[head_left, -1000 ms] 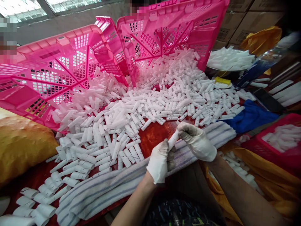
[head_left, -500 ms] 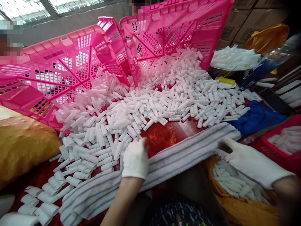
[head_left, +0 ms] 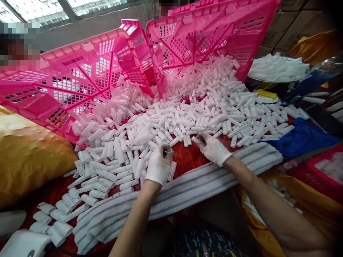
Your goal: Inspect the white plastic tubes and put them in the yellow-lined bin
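Observation:
A large heap of short white plastic tubes (head_left: 187,117) covers the red tabletop (head_left: 184,157). My left hand (head_left: 158,166), in a white glove, has its fingers curled round a white tube (head_left: 168,154) whose end points upward. Just beside that hand, another tube (head_left: 173,170) stands near the towel; whether the hand holds it too is unclear. My right hand (head_left: 214,149), also gloved, pinches a tube (head_left: 197,141) at the near edge of the heap. A striped towel (head_left: 187,192) lies along the table's front edge, beneath both wrists.
Two pink crates (head_left: 88,82) lean behind the heap. A yellow sack (head_left: 32,157) bulges at left. At right are a plate of white pieces (head_left: 278,67), a yellow roll (head_left: 267,94), a blue cloth (head_left: 297,139) and an orange sack (head_left: 257,228). People are partly visible behind the crates.
My right hand has moved left and forward, from above the orange sack to the heap's edge, where it now pinches a tube. My left hand has risen slightly, and a tube shows in it.

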The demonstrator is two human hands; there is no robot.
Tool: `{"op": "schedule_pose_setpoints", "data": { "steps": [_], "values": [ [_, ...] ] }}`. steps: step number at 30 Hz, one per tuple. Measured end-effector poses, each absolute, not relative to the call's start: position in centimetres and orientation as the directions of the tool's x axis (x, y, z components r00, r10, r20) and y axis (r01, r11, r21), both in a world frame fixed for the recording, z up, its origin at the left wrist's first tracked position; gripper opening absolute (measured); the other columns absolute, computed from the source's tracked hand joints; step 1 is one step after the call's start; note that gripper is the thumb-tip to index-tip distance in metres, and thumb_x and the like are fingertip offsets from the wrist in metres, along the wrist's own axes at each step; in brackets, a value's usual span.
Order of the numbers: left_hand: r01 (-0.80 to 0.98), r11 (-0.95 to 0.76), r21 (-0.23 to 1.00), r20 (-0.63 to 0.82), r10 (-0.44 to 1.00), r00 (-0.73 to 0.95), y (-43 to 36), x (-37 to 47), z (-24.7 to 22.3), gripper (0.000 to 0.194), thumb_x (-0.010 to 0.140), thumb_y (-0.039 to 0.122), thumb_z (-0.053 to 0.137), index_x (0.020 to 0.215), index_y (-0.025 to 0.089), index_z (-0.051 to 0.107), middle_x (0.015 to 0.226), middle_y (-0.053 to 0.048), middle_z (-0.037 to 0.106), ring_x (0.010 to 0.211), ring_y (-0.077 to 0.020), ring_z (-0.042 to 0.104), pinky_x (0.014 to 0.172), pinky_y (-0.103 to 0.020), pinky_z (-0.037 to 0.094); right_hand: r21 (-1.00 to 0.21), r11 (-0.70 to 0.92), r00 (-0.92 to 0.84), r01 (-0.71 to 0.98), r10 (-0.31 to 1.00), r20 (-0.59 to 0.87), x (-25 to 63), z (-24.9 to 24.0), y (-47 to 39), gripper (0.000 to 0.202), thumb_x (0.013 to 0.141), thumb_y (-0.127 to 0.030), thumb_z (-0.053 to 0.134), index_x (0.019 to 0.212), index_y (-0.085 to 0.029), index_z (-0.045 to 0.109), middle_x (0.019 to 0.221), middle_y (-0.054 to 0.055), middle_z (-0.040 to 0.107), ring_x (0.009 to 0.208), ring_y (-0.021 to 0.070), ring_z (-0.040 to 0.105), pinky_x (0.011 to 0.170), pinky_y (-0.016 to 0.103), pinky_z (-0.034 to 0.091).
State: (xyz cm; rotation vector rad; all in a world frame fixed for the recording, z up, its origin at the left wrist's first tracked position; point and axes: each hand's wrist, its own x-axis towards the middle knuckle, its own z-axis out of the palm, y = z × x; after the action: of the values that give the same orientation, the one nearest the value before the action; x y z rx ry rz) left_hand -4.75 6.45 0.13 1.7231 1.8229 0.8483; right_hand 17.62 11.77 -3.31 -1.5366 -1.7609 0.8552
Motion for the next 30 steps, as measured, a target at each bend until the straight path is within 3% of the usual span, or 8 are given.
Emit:
{"op": "schedule_pose_setpoints", "data": {
  "steps": [1,3,7,12,18,21,25,30],
  "values": [
    [0.538,0.002,0.843,0.087,0.986,-0.141,6.4,-4.4,0.2,0.017,0.089,0.032,0.053,0.096,0.017,0.057,0.087,-0.004,0.065,0.080,-0.0145,0.061,0.079,-0.028,0.049,-0.918,0.071,-0.078,0.390,0.996,0.044,17.5,-3.3,10.8,0.029,0.080,-0.042,0.063,0.097,-0.019,0.060,0.086,0.005,0.064,0.074,0.0171,0.059,0.070,0.031,0.047],
    [0.308,-0.032,0.951,0.102,0.972,-0.212,6.5,-3.5,0.1,0.019,0.090,0.035,0.052,0.098,0.018,0.053,0.090,-0.003,0.064,0.081,-0.0136,0.062,0.079,-0.028,0.049,-0.997,-0.041,-0.033,0.072,0.998,-0.044,16.9,-2.8,9.3,0.035,0.077,-0.051,0.064,0.091,-0.020,0.058,0.072,-0.001,0.059,0.059,0.0118,0.052,0.055,0.025,0.042],
    [0.276,-0.060,0.959,0.112,0.978,-0.178,6.8,-1.1,-1.4,0.015,0.086,0.026,0.056,0.099,0.019,0.055,0.095,-0.004,0.064,0.085,-0.0136,0.062,0.082,-0.029,0.049,-0.974,-0.154,0.002,-0.166,0.988,-0.157,15.8,-1.7,8.2,0.042,0.068,-0.055,0.072,0.084,-0.019,0.057,0.060,-0.005,0.053,0.048,0.0070,0.041,0.044,0.022,0.030],
    [0.308,0.052,0.950,-0.033,0.997,-0.068,7.3,0.0,-4.2,0.018,0.077,0.011,0.062,0.094,0.015,0.062,0.093,-0.005,0.066,0.087,-0.0155,0.064,0.087,-0.032,0.049,-0.965,-0.142,0.070,-0.221,0.985,-0.161,15.9,-1.7,8.7,0.041,0.063,-0.049,0.078,0.082,-0.019,0.057,0.058,-0.007,0.051,0.047,0.0057,0.039,0.042,0.021,0.029],
    [0.192,0.004,0.981,0.015,0.995,-0.095,6.1,0.1,-1.4,0.023,0.085,0.031,0.060,0.103,0.017,0.060,0.095,-0.004,0.065,0.087,-0.0136,0.063,0.085,-0.029,0.050,-0.941,-0.102,0.086,-0.322,0.987,-0.136,15.7,-0.6,9.2,0.042,0.063,-0.051,0.077,0.081,-0.021,0.056,0.059,-0.008,0.050,0.042,0.0053,0.036,0.039,0.021,0.026],
    [0.165,-0.021,0.986,0.035,0.996,-0.079,4.8,0.6,0.5,0.020,0.085,0.032,0.061,0.100,0.018,0.061,0.096,-0.003,0.066,0.088,-0.0133,0.063,0.085,-0.027,0.049,-0.970,-0.068,0.065,-0.235,0.994,-0.085,15.6,0.2,9.3,0.038,0.067,-0.053,0.074,0.078,-0.020,0.058,0.061,-0.006,0.051,0.045,0.0063,0.038,0.042,0.022,0.030],
    [0.202,-0.078,0.976,0.089,0.995,-0.045,3.8,1.6,0.6,0.024,0.083,0.026,0.063,0.105,0.018,0.059,0.108,-0.007,0.064,0.099,-0.0163,0.061,0.093,-0.031,0.046,-1.000,-0.025,-0.076,-0.006,0.997,-0.024,15.3,1.3,8.5,0.037,0.070,-0.055,0.071,0.073,-0.019,0.062,0.069,-0.002,0.059,0.064,0.0122,0.053,0.061,0.025,0.045],
    [0.202,0.099,0.974,-0.078,0.991,-0.112,3.1,2.9,0.0,0.017,0.084,0.024,0.060,0.099,0.016,0.058,0.092,-0.005,0.065,0.085,-0.0164,0.061,0.084,-0.031,0.048,-0.998,0.026,-0.192,0.060,0.981,0.014,14.6,1.6,6.8,0.046,0.087,-0.057,0.051,0.110,-0.019,0.063,0.080,0.003,0.064,0.079,0.0177,0.061,0.076,0.032,0.049]
  ]
}}
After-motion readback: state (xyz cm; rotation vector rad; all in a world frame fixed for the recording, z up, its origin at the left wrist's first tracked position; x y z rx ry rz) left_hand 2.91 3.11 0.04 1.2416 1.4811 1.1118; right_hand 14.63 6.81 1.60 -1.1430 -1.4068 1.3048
